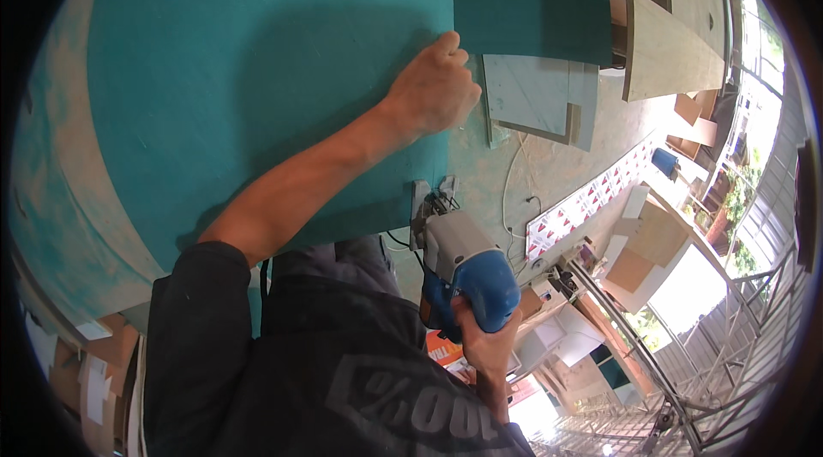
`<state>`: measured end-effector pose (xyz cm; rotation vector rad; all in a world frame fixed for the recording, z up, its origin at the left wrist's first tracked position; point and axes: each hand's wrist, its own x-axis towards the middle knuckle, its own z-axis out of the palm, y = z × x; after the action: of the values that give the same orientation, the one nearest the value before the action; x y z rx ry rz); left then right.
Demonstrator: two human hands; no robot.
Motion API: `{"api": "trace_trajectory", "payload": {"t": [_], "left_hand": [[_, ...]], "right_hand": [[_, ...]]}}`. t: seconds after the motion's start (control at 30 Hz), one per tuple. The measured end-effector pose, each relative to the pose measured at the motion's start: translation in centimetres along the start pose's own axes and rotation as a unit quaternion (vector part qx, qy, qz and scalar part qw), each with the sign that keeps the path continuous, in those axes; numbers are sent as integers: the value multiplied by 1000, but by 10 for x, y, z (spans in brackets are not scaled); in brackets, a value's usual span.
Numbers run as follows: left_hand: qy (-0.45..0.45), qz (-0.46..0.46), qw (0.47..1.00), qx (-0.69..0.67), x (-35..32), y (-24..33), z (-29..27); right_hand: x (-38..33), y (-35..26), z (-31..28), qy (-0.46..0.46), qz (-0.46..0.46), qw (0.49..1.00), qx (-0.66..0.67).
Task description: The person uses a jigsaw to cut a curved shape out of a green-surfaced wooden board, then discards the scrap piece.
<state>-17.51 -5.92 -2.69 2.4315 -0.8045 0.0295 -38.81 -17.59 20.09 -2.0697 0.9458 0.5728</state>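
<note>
A large teal board (171,114) fills the left and middle of the view. My left hand (434,87) is closed at its right edge, the fingers curled over the edge and partly hidden. My right hand (485,339) is wrapped round the rear handle of a blue and grey jigsaw (467,251). The metal shoe at the jigsaw's front meets the board's near right corner. The blade is too small to make out there. A thin dark cord lies just left of the jigsaw.
A second, darker teal panel (531,3) lies beyond the right edge. Pale boards (673,50) lean at the upper right. On the dusty floor are a white panel (527,93), a white cable (507,183) and a red-and-white patterned strip (583,200). Offcuts (656,243) lie farther right.
</note>
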Motion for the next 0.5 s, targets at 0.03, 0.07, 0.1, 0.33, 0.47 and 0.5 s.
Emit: {"api": "trace_trajectory", "payload": {"t": [0.03,0.07,0.1,0.33,0.47,0.5], "left_hand": [[-6,9,1000,7,1,4,1],[-12,19,1000,14,1,7,3],[-19,30,999,23,2,8,4],[218,116,966,79,39,-57,-3],[34,29,997,55,67,-67,-39],[17,26,997,69,68,-69,-36]], "right_hand": [[-1,4,-1,-1,4,1000,4],[-2,10,-2,-2,9,1000,9],[-2,13,-2,-3,13,1000,15],[0,5,2,12,-17,1000,17],[2,10,0,7,-12,1000,14],[2,8,0,11,-12,1000,12]]}}
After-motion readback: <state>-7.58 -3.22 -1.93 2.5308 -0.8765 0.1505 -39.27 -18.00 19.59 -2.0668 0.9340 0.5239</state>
